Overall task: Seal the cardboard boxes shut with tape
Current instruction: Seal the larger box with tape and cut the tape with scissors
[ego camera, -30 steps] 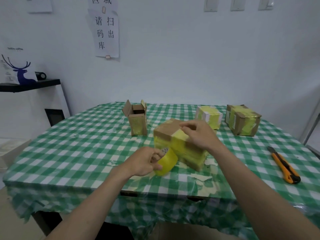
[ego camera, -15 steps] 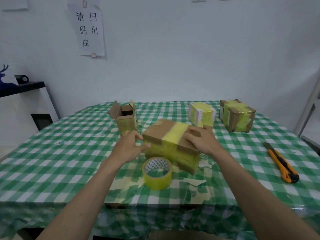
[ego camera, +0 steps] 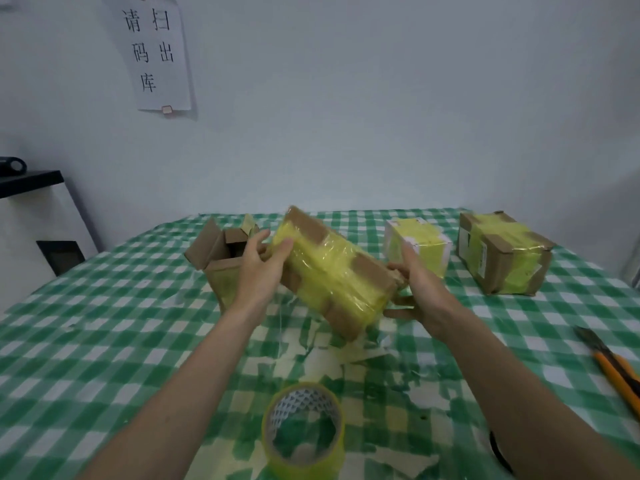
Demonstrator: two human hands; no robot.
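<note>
Flaps stand open on the small box (ego camera: pixel 221 261) at the left (untaped so far). Just beside it the left hand (ego camera: pixel 258 268) grasps the upper end of the taped box (ego camera: pixel 332 271), tilted above the table (ego camera: pixel 86 323), while the right hand (ego camera: pixel 417 289) cradles its lower end, fingers curled under. This looks like checking or turning a wrapped box; next it likely needs setting aside. The tape roll (ego camera: pixel 303 431) rests near the front edge, unheld.

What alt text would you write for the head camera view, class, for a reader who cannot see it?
Both hands, left hand and right hand, hold a taped cardboard box tilted above a green checked table. A yellow tape roll lies nearer; an open box stands left.
</note>
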